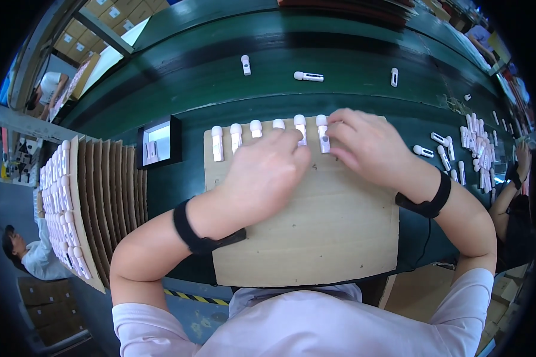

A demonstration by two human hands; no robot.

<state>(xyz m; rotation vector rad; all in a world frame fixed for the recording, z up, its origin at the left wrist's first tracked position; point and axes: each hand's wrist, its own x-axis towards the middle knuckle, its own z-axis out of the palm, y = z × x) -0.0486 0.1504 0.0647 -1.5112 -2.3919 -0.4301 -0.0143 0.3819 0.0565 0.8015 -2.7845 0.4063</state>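
A row of small wand-shaped devices [218,146], pale pink with rounded whitish heads, lies along the far part of a flat brown cardboard sheet [321,238]. My left hand [268,169] is over the middle of the row, its fingers curled and bunched beside the fifth device [300,124]. It partly covers the fourth device, and what its fingertips hold is hidden. On the right, my right hand [369,143] has its bent fingers against the side of the last wand-shaped device [323,135], which stands straight in the row. A black band circles each wrist.
Left stands a stack of cardboard sheets [110,190], the outer one covered with devices. A black-framed box [159,143] sits beside the sheet. Loose devices [309,77] lie on the green bench [202,77]; a pile [479,140] is at right. Other people work on both sides.
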